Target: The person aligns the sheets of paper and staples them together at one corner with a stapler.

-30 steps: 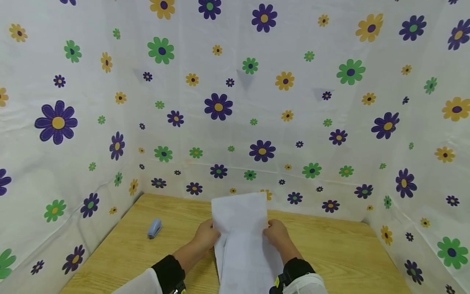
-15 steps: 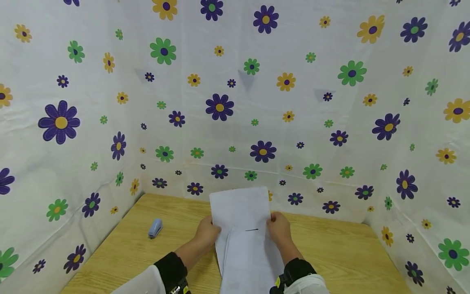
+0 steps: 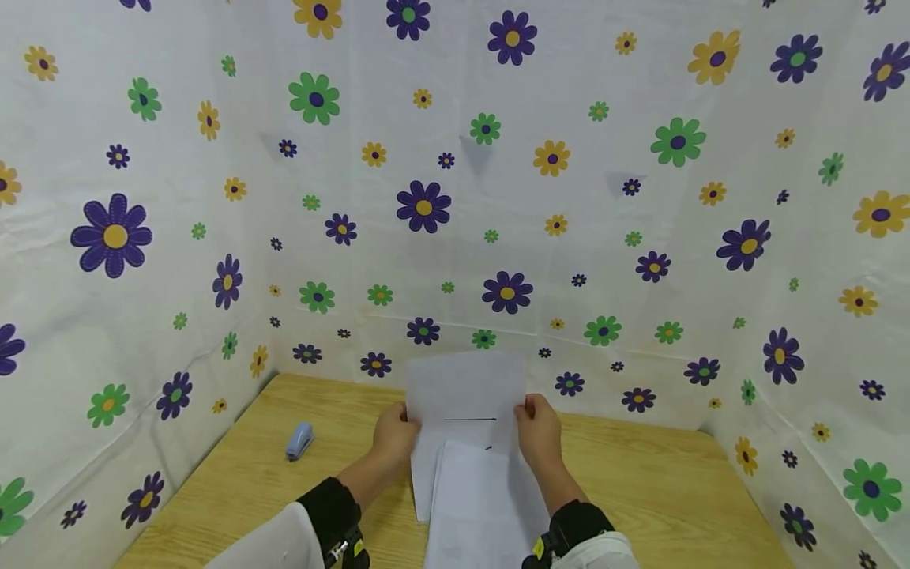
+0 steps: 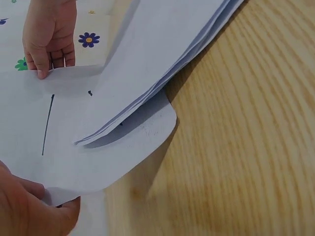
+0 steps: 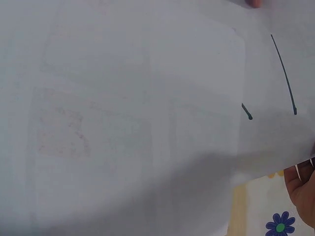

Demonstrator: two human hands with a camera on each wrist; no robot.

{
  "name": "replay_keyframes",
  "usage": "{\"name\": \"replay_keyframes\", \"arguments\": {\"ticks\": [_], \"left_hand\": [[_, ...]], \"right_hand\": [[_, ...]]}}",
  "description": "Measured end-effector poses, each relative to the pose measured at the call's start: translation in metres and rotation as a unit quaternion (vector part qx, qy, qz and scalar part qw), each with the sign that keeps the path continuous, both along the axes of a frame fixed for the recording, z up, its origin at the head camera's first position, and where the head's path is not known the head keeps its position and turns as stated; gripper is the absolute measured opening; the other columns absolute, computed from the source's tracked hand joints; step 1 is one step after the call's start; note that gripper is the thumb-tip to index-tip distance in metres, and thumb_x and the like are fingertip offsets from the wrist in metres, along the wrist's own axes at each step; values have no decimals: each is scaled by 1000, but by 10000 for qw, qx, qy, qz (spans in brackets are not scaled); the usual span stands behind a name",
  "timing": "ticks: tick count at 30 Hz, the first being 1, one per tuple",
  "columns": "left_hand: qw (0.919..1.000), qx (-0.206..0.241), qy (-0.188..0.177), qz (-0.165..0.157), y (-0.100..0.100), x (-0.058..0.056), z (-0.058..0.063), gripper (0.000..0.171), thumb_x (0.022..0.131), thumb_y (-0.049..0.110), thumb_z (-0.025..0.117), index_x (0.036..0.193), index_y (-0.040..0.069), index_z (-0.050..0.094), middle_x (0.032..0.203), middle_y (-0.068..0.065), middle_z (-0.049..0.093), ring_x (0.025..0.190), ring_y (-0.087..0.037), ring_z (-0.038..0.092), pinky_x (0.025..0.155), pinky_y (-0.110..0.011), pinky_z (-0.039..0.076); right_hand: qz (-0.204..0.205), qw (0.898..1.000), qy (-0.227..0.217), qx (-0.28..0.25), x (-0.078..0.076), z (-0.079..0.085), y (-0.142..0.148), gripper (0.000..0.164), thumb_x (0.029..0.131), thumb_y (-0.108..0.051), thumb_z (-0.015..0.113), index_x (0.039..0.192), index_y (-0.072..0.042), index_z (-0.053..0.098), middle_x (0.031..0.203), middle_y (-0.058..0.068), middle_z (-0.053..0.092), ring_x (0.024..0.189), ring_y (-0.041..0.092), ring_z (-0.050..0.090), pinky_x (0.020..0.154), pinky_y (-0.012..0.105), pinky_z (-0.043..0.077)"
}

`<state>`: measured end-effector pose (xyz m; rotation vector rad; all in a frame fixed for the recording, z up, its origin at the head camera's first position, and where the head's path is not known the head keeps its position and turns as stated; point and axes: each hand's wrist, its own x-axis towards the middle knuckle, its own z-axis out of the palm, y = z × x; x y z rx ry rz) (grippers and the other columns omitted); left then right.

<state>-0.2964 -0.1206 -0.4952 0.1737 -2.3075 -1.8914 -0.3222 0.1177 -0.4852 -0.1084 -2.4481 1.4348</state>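
Two hands were at work, and both held one sheet (image 3: 462, 387) of paper between them. The left hand (image 3: 395, 435) pinched the sheet's left edge, its fingers narrowed on the paper; the right hand (image 3: 538, 431) pinched the right edge in the same way, thumb on the near face. The sheet was at the middle of the scene, its far end raised so that it stood out against the cloth (image 3: 341, 269) behind. It carried one long dark line (image 3: 470, 419), running left to right between the hands, and one short mark (image 3: 488, 448) nearer and towards the right. The left wrist view showed a further small dark spot (image 4: 121, 124) beside the stack's edge.

One stack (image 3: 483, 498) of paper overlapped the near part of the sheet. Its layered edges showed several sheets, too tightly packed to count.

One blue stapler (image 3: 299, 441) lay on the wooden surface (image 3: 640, 490), to the left and well apart from the left hand. Two black cuffs (image 3: 329, 514) circled the wrists, with one small device (image 3: 538, 547) at each, and two white sleeves (image 3: 266, 541) reached in from the near side. Purple, green and yellow flowers covered the white cloth at left, far and right.
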Motion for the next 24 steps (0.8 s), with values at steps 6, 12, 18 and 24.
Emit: {"name": "replay_keyframes", "arguments": {"ticks": [6,12,18,24], "left_hand": [[9993,-216,294,44,-2,-7,12,30,102,0,52,129,-12,56,135,-29,58,122,-39,55,104,-54,47],[9986,-178,483,-73,0,-11,24,27,104,3,51,129,-7,56,137,-26,59,125,-39,57,105,-54,48],[9974,-9,723,-13,1,-12,32,25,105,3,49,127,-6,54,135,-25,60,123,-38,58,104,-53,48],[9943,-14,1064,23,-2,-9,42,20,107,6,48,124,-2,54,146,-21,54,136,-37,51,111,-53,44]], "right_hand": [[86,9998,175,-96,2,11,1,15,104,-11,58,115,-3,63,105,11,66,94,24,59,83,36,52],[64,9989,442,-111,1,25,7,13,105,-12,57,113,-3,62,104,11,66,94,25,59,82,37,51],[113,9980,511,-350,4,34,5,14,106,-16,56,115,-6,62,108,10,67,96,24,60,83,35,51],[95,9951,785,-586,13,45,-1,12,106,-15,56,112,-6,61,103,13,67,89,24,59,75,32,49]]}}
